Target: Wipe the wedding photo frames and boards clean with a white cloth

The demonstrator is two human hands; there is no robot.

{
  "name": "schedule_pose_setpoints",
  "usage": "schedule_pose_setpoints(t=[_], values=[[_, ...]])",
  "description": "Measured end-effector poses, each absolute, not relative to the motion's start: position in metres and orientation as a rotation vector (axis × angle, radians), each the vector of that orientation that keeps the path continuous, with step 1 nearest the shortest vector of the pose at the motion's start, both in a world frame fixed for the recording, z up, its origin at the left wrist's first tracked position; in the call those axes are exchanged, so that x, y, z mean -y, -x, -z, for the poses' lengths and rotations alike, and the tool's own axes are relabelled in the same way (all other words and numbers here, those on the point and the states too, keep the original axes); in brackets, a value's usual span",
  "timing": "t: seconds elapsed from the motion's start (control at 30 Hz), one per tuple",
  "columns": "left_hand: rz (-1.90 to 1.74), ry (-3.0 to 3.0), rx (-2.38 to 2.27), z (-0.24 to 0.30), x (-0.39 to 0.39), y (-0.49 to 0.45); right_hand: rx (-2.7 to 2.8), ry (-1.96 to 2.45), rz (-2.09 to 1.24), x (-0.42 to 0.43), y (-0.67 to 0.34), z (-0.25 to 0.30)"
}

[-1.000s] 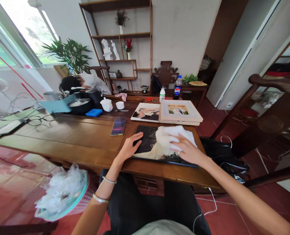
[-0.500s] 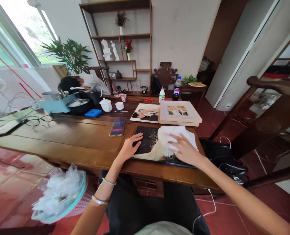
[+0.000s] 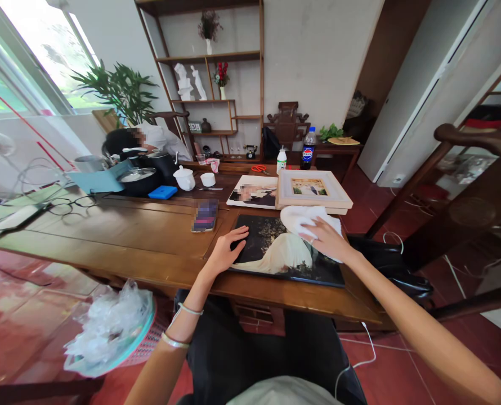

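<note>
A dark photo panel (image 3: 287,254) with a pale, flowing dress printed on it lies flat at the table's front edge. My left hand (image 3: 226,248) rests on the panel's left edge, fingers spread and holding nothing. Over at the upper right of the panel, my right hand (image 3: 330,241) presses down on a white cloth (image 3: 295,218) and has hold of it. The cloth is bunched and covers that corner, touching or nearly touching the framed picture (image 3: 284,197) behind. Part of the cloth is hidden under my right hand.
Behind the panel lie a photo print (image 3: 254,192), orange-handled scissors (image 3: 259,168), a white bottle (image 3: 281,161) and a cola bottle (image 3: 308,151). A phone (image 3: 205,216) is to the left. A bin (image 3: 143,343) with plastic bags stands below; a person leans at the table's far side.
My right hand has slid the white cloth up and to the right across the panel, uncovering more of the pale dress. The left hand stays on the left edge.
</note>
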State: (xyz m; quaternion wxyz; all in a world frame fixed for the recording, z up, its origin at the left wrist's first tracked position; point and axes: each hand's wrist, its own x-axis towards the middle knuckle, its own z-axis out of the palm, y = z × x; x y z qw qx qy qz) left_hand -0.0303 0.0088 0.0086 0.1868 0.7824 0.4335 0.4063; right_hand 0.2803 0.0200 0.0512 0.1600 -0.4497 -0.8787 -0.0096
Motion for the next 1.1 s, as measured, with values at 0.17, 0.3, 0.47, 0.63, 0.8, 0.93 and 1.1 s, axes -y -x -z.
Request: schedule_pose_setpoints(t=[0.17, 0.3, 0.47, 0.63, 0.8, 0.93, 1.1], values=[[-1.161, -2.191, -1.222, -0.008, -0.010, 0.030, 2.622, 1.209, -0.042, 0.022, -0.260, -0.052], [-1.133, -2.201, -1.234, -0.009, -0.009, 0.030, 2.705, 0.999, -0.167, 0.071, -0.235, -0.055], [-1.129, -2.225, -1.253, -0.011, -0.007, 0.030, 2.671, 0.971, -0.164, 0.050, -0.236, -0.056], [-1.123, -2.227, -1.244, -0.008, -0.008, 0.030, 2.560, 1.185, 0.020, -0.013, -0.266, -0.052], [-1.105, -2.245, -1.253, -0.006, -0.010, 0.031, 2.572, 1.230, 0.056, -0.010, -0.278, -0.047], [-1.101, -2.249, -1.267, -0.004, -0.011, 0.031, 2.609, 1.178, -0.025, 0.039, -0.265, -0.048], [-1.112, -2.241, -1.264, -0.003, -0.013, 0.031, 2.671, 1.072, -0.171, 0.096, -0.243, -0.051]])
